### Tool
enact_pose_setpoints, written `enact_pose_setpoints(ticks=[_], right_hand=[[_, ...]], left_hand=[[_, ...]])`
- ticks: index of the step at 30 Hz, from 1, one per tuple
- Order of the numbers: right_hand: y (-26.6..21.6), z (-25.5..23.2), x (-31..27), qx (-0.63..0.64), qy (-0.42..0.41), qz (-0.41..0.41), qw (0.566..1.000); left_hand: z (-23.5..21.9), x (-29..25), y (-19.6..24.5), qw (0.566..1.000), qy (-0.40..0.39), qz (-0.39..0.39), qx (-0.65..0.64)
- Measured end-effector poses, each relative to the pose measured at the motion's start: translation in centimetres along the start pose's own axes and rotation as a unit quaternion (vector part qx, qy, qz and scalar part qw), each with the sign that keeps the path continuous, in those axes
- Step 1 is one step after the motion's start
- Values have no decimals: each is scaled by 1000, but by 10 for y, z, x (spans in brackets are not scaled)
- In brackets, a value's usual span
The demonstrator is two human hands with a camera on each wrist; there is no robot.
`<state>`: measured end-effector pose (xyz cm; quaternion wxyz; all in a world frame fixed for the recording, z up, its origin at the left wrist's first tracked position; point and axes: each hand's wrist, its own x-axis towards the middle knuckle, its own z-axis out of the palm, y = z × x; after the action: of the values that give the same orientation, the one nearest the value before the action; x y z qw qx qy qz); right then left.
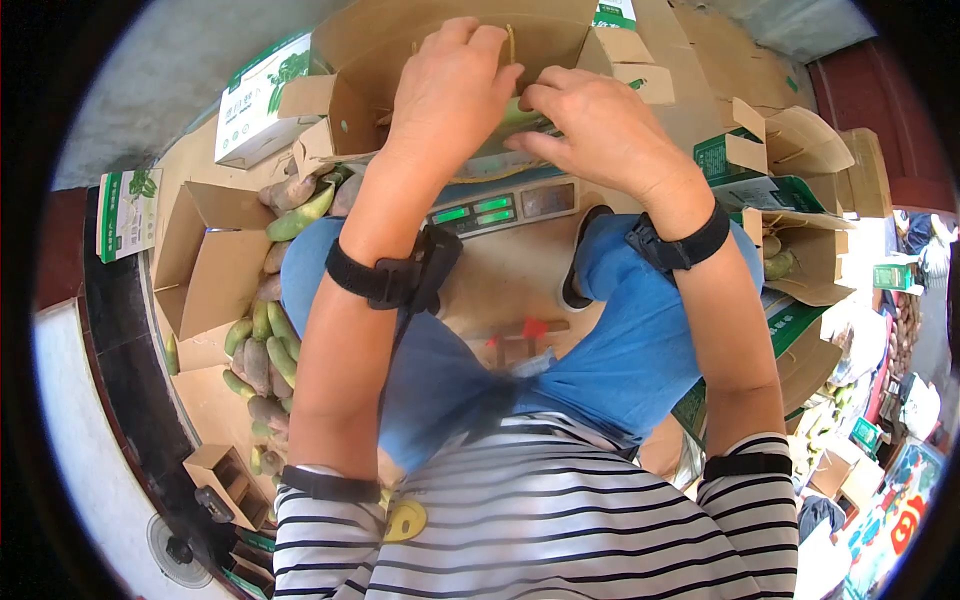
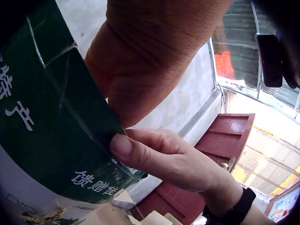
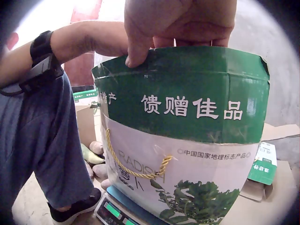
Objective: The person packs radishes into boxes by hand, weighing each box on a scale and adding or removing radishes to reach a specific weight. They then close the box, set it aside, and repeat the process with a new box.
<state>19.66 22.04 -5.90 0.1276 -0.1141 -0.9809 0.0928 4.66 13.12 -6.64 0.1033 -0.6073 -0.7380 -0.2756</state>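
A green and white carton (image 3: 192,108) with a yellow rope handle (image 3: 140,171) stands on a scale (image 3: 115,213), whose lit green display shows in the head view. My right hand (image 1: 605,125) grips the carton's near rim, thumb outside and fingers inside, as the right wrist view (image 3: 183,21) shows. A pale green radish (image 1: 517,116) lies inside, partly covered by the hands. My left hand (image 1: 450,95) is over the carton opening with bent fingers; in the left wrist view the hand (image 2: 145,61) passes behind the rim, hiding its fingertips.
Green and purplish radishes (image 1: 265,350) lie to the left beside an open brown carton (image 1: 212,250). Another printed box (image 1: 265,100) stands at the upper left. More open cartons (image 1: 800,255) are on the right. Both knees flank the scale, with a dark shoe (image 1: 575,280) near it.
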Motion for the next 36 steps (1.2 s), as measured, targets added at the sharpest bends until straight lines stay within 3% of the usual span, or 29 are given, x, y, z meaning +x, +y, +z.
enact_pose_setpoints(ticks=[1,3,7,10,13,19,24,27,36], right_hand=[[1,2,0,-3,1,1,1000],[4,8,0,-22,86,-4,996],[4,13,2,-34,94,28,995],[1,13,4,-9,21,57,998],[0,19,0,-31,39,62,997],[4,29,-2,-59,39,64,995],[4,32,0,-64,16,72,995],[4,36,3,-60,5,74,995],[3,39,8,-77,-38,80,993]], left_hand=[[0,0,-1,1000,2,2,-2],[2,-1,-3,1000,-19,-2,19],[2,-4,-4,999,-2,37,6],[-5,-5,4,993,-116,-2,-7],[-12,-9,8,974,-220,-9,-49],[-26,-8,17,942,-310,-20,-129],[-12,-11,11,941,-325,35,-87],[-11,-8,14,951,-306,21,-39],[-5,-8,8,940,-334,9,-66]])
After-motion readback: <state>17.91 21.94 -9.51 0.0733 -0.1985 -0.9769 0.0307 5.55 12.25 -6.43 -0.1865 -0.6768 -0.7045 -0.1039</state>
